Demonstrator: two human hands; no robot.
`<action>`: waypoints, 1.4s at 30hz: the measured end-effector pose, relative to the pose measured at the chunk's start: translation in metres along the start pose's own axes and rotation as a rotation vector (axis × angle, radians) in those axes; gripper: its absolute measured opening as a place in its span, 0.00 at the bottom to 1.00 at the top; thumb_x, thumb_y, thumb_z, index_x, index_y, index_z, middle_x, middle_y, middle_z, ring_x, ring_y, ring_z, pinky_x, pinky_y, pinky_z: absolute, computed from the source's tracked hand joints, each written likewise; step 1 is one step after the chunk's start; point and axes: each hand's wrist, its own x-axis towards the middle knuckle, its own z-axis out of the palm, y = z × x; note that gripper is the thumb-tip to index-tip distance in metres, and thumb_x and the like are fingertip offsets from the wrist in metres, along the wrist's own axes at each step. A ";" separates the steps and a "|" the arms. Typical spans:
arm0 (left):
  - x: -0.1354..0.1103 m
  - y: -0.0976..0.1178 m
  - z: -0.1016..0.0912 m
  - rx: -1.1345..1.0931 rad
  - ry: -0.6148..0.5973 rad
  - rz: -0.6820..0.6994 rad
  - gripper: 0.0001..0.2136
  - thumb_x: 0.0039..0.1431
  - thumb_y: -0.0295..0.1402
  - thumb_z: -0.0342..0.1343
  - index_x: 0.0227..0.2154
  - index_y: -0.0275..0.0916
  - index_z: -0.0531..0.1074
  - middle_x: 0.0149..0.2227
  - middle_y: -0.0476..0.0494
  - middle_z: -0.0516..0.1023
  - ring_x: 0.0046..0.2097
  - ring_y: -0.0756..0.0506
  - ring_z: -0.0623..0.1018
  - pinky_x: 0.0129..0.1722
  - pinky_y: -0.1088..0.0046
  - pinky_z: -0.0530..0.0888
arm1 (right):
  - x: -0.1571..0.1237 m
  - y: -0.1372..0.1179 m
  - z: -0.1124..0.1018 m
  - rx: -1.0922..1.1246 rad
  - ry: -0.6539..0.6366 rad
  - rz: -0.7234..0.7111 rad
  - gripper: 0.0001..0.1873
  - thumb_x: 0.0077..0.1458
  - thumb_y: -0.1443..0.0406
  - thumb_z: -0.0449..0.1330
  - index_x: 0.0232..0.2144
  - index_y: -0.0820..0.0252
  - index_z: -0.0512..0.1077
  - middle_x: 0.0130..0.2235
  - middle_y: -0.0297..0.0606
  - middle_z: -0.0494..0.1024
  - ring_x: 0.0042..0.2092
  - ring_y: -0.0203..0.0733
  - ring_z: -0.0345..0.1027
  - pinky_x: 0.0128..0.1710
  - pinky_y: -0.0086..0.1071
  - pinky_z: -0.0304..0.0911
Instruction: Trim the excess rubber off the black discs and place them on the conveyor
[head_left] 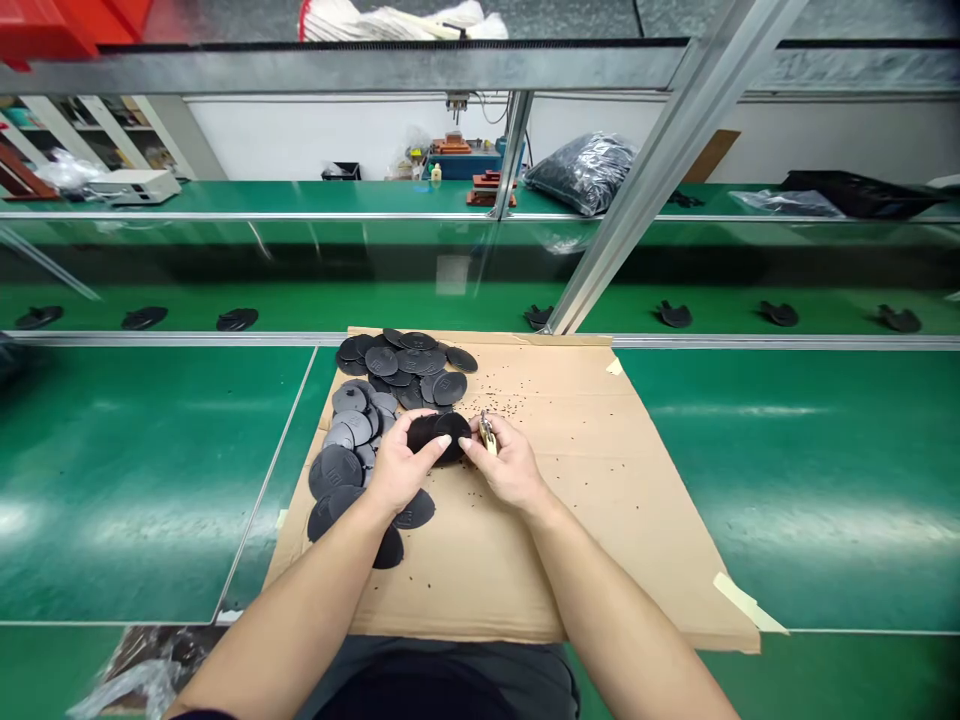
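Over the cardboard sheet [585,540], my left hand [403,462] grips a few black plastic discs [452,436], fanned so that they partly overlap. My right hand [510,462] pinches the right edge of the front disc between thumb and fingers. A small metal tool with pale handles, apparently nippers [488,436], is also tucked in that hand, its tip pointing up and away. Loose black discs [335,470] are heaped to the left of my hands, some partly hidden by my left forearm. More discs [420,360] lie in a pile beyond.
Tiny black scraps [499,400] are scattered over the cardboard. Tape [746,603] holds its front right corner. Past the bench edge, dark curved parts [675,315] lie spaced along a green strip. A slanted metal post [660,190] rises ahead on the right.
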 end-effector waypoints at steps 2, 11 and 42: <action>0.000 0.001 0.002 -0.005 0.026 -0.011 0.15 0.50 0.35 0.63 0.41 0.39 0.72 0.38 0.44 0.77 0.40 0.46 0.76 0.44 0.69 0.72 | 0.001 0.000 -0.001 -0.012 -0.033 0.007 0.10 0.50 0.59 0.62 0.31 0.58 0.67 0.26 0.30 0.67 0.27 0.35 0.60 0.30 0.30 0.60; -0.001 0.002 0.003 0.006 -0.009 0.015 0.14 0.47 0.33 0.65 0.38 0.39 0.75 0.38 0.44 0.78 0.41 0.45 0.76 0.46 0.69 0.71 | 0.001 0.005 -0.004 -0.091 -0.098 -0.003 0.14 0.55 0.54 0.59 0.32 0.60 0.71 0.28 0.32 0.69 0.30 0.36 0.61 0.31 0.30 0.60; -0.004 0.013 0.011 -0.371 -0.157 -0.316 0.28 0.48 0.46 0.64 0.51 0.40 0.66 0.39 0.45 0.70 0.30 0.52 0.71 0.21 0.77 0.70 | -0.010 -0.009 0.008 -0.193 0.034 -0.503 0.08 0.59 0.68 0.55 0.40 0.57 0.72 0.38 0.42 0.78 0.39 0.43 0.71 0.41 0.39 0.68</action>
